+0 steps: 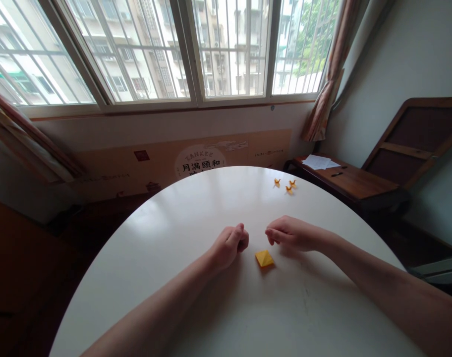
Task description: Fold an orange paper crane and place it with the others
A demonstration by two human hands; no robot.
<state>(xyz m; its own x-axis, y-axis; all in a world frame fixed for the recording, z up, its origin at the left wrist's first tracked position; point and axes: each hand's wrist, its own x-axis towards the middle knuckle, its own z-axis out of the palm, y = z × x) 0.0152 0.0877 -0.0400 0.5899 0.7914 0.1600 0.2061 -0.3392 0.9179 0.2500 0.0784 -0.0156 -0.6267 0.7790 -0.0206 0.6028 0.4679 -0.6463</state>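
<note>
A folded square of yellow paper (264, 258) lies on the white table, creased across its top. Left of it and slightly farther off, my left hand (230, 244) rests closed in a loose fist, thumb on top. My right hand (284, 231) is on the other side, just beyond the paper, with its fingers curled in and closed. Neither hand touches the paper, and I see nothing held in either one. Toward the far edge of the table stand three small orange-yellow origami cranes (289, 189), close together.
The round white table (144, 277) has a curved far edge below the barred window (229, 54). A wooden chair or bench (354, 181) with white papers (318, 162) on it stands to the right. A printed box panel (155, 158) leans behind the table.
</note>
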